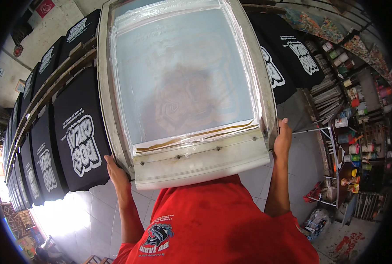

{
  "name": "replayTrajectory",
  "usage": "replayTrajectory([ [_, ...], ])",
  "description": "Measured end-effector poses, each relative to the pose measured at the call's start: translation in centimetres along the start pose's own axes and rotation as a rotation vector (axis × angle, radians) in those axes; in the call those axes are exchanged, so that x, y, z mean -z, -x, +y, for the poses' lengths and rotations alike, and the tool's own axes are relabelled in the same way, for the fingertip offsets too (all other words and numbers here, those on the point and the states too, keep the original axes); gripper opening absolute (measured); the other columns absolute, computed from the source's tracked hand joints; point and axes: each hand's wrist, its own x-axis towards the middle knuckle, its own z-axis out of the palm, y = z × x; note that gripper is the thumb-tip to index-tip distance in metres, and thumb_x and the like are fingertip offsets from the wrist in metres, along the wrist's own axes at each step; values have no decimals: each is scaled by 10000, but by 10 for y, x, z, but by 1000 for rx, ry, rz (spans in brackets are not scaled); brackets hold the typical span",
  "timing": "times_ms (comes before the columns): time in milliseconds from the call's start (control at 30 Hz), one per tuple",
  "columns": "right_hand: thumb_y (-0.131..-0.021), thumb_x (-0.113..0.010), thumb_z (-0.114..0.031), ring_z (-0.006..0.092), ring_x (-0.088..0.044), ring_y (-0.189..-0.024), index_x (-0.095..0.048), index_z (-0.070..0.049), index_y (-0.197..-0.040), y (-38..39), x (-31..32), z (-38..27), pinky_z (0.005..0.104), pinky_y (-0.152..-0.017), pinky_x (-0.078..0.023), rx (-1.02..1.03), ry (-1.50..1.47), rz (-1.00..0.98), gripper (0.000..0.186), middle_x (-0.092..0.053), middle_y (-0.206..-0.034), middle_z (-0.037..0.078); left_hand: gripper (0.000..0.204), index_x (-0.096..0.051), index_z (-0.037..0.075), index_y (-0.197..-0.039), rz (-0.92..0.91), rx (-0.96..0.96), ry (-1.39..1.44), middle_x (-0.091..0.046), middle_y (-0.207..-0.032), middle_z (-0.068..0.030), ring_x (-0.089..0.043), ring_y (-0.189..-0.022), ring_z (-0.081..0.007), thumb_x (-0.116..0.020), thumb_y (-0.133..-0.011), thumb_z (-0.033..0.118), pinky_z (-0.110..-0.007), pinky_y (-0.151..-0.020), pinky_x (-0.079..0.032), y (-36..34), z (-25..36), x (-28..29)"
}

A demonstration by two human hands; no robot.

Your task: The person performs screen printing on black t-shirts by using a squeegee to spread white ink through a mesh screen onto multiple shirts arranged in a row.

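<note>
Holding one framed screen (188,83) | left hand (119,178), right hand (282,141) | fingers (284,124) pinching its two sides, partly hidden

Smooth glossy screen (187,79), scuffed metal-looking frame (200,166), matt black cloth panels (82,132)

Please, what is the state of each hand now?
Left hand: holding the screen frame by its left side.
Right hand: holding the same frame by its right side.

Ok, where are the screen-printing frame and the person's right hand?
Screen-printing frame (104,88): head view, on its left side rail.
Right hand (282,141): head view, mid-hand, below the thumb.
</note>
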Motion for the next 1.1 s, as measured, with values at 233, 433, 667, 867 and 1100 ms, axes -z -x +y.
replayTrajectory([
  [233, -1047, -325, -428, 166, -554, -791, -667, 77, -999, 8, 9, -11, 322, -765, -423, 18, 14, 16, 612, -655, -851, 101, 758, -529, -82, -1279, 76, 3, -53, -578, -1194, -153, -541, -1075, -213, -356, -992, 598, -314, -958, -406, 9, 20, -2],
  [433, -1045, -326, -404, 190, -519, -702, -622, 95, -870, -7, -18, -1, 401, -655, -383, 44, 43, -55, 606, -613, -731, 156, 774, -524, -114, -1262, 94, 2, -68, -598, -1166, -187, -553, -1064, -234, -357, -994, 593, -315, -954, -408, 5, 19, 16],
  [667, -1026, -326, -401, 497, -576, -820, -605, 93, -816, -14, -82, 15, 515, -719, -395, 52, 195, -116, 604, -628, -827, 315, 739, -541, -144, -1215, 31, -7, 37, -625, -1129, -224, -570, -1059, -263, -350, -1014, 542, -334, -956, -415, -36, -15, 40],
  [867, -1017, -331, -416, 498, -580, -846, -632, 88, -840, -30, -127, 31, 521, -740, -398, -15, 196, -178, 612, -639, -858, 310, 749, -548, -140, -1212, 95, -38, -160, -625, -1142, -235, -575, -1019, -282, -335, -1014, 550, -339, -939, -412, -63, -25, 41],
  [1100, -1023, -346, -392, 472, -563, -811, -620, 98, -824, -61, -147, 35, 488, -746, -396, -45, 235, -250, 595, -635, -856, 302, 745, -557, -136, -1212, 98, 57, -205, -634, -1115, -236, -579, -1003, -303, -297, -1017, 534, -361, -932, -414, -75, -25, 22],
])
